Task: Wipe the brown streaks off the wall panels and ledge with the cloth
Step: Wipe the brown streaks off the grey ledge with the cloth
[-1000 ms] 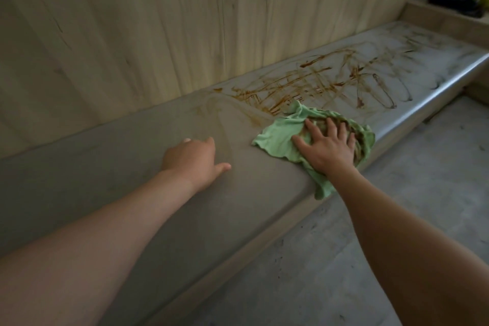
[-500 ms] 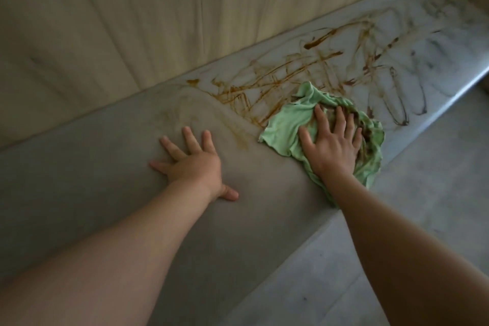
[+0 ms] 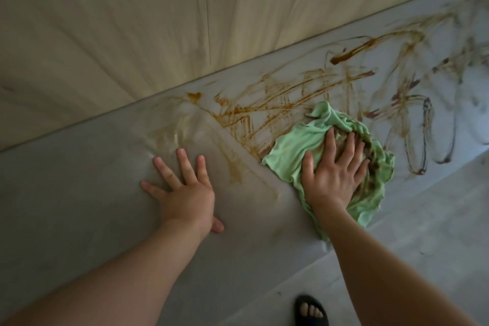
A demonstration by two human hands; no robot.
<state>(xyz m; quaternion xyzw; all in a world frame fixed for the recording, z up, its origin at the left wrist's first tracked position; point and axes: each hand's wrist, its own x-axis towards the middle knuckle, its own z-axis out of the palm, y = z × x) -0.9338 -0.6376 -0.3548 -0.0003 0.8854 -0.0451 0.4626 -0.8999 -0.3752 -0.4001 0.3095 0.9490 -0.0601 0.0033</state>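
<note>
A crumpled light green cloth (image 3: 293, 148), stained brown in its folds, lies on the grey ledge (image 3: 87, 166) near its front edge. My right hand (image 3: 333, 174) presses flat on the cloth with fingers spread. My left hand (image 3: 185, 190) rests flat on the bare ledge to the left, fingers apart, holding nothing. Brown streaks (image 3: 264, 111) cross the ledge behind and to the right of the cloth, with a thick dab (image 3: 344, 57) farther back. A faint smeared patch (image 3: 172, 132) lies just beyond my left fingertips. Pale wood wall panels (image 3: 158, 21) rise behind the ledge.
Darker grey-brown scribbles (image 3: 420, 140) mark the ledge to the right of the cloth. The grey floor (image 3: 397, 233) runs below the ledge's front edge, and my foot in a black sandal (image 3: 311, 309) stands there at the bottom.
The view has tilted down and closer to the ledge. My left hand went from curled to flat with fingers spread. My right hand has stayed pressed on the cloth, shifting it slightly.
</note>
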